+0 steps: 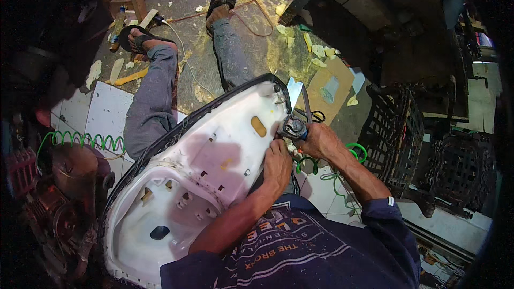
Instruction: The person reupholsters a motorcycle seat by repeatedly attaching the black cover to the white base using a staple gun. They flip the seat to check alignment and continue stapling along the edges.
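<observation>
A motorcycle seat lies upside down across my lap, its white plastic base (206, 152) facing up and a black cover (176, 134) wrapped round its rim. My right hand (319, 142) grips an air staple gun (293, 127), whose nose is at the seat's right edge near the narrow end. Just below the tool, my left hand (277, 161) has its fingers bent over the same edge, pinching the cover against the base. The fingertips are partly hidden. A green coiled air hose (355, 152) hangs near my right wrist.
Scissors (318, 116) and a piece of cardboard (329, 85) lie beyond my right hand. Yellow foam scraps (318, 51) litter the floor. A brown cord (259, 13) loops by my foot. Black plastic crates (393, 123) stand at right, a rusty compressor (64, 203) at left.
</observation>
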The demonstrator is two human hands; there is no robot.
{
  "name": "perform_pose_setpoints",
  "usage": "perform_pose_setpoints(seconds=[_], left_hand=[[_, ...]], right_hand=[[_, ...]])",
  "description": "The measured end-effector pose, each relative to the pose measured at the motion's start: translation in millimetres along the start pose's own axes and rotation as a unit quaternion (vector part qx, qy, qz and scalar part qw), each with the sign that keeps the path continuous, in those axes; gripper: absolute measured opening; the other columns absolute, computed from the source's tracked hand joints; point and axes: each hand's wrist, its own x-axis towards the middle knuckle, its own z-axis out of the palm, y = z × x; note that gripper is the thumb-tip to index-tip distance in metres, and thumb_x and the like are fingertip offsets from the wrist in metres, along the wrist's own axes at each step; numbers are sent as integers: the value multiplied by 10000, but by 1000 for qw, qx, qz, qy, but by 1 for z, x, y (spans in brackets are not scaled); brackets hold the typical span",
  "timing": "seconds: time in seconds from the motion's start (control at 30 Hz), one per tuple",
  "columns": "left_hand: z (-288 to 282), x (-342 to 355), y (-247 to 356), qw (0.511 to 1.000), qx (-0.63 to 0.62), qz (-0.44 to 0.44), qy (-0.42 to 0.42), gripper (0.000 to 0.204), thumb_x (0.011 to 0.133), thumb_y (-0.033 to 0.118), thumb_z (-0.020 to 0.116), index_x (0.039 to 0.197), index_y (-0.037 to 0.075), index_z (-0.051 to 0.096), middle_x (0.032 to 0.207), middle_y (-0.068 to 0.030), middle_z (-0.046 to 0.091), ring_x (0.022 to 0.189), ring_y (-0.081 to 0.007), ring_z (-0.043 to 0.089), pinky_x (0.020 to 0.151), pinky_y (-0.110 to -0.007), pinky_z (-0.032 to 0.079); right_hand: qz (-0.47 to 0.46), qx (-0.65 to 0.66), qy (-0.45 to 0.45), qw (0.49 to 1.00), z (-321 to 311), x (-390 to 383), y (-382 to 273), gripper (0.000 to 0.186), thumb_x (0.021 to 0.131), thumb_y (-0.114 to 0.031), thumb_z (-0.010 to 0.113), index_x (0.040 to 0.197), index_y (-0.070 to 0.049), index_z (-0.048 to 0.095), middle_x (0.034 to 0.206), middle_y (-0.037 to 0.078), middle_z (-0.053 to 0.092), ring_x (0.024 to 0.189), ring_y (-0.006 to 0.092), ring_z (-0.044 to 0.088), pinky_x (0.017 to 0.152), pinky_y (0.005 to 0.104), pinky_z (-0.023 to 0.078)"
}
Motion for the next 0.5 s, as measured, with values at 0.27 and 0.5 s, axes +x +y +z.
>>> perform_pose_setpoints(seconds=[0.27, 0.5], left_hand=[[-8, -26, 9, 999, 28, 15, 9, 611, 959, 211, 548, 1444, -158, 521, 1378, -237, 535, 1252, -363, 491, 1070, -428, 379], [-1, -34, 13, 996, 73, 31, -35, 527, 1003, 266, 523, 1451, 6, 619, 1531, -209, 498, 1333, -420, 447, 1055, -548, 356]], right_hand=[[10, 21, -31, 999, -12, -5, 1, 420, 880, -334, 763, 955, 77, 719, 782, 240, 731, 681, 311, 740, 682, 452, 578], [25, -8, -48, 998, -9, -7, -19, 505, 854, -407, 781, 1052, 57, 747, 917, 331, 732, 876, 447, 745, 818, 503, 582]])
